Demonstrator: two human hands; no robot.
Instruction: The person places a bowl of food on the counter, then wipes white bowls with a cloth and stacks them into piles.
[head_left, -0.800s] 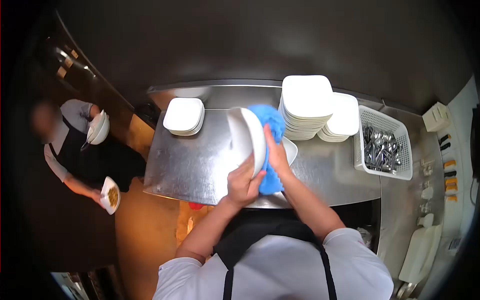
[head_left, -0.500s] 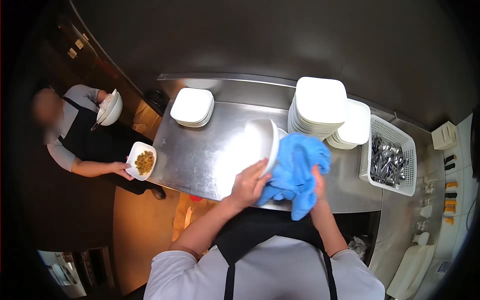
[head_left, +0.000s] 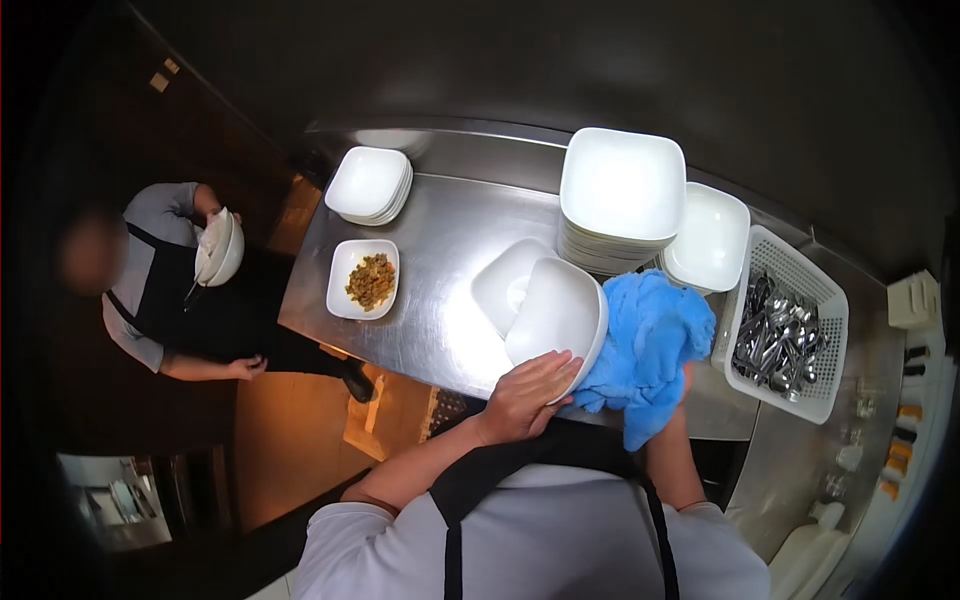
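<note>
Near the counter's front edge, my left hand (head_left: 528, 398) grips the lower rim of a tilted white bowl (head_left: 555, 325). My right hand (head_left: 687, 385) is mostly covered by a bunched blue cloth (head_left: 650, 345), which it holds against the bowl's right side; its fingers are hidden. Another white dish (head_left: 498, 285) lies on the counter, partly behind the held bowl.
On the steel counter (head_left: 440, 225) are a white bowl of brown food (head_left: 370, 283), stacked white dishes (head_left: 368, 185), taller stacks (head_left: 622, 185) (head_left: 708, 235) and a cutlery basket (head_left: 830, 370). At left stands another person (head_left: 180, 270) holding a white bowl (head_left: 228, 255).
The other person has set the food bowl on the counter and drawn that hand back. My bowl has tipped, showing more of its inside, and the cloth has shifted right.
</note>
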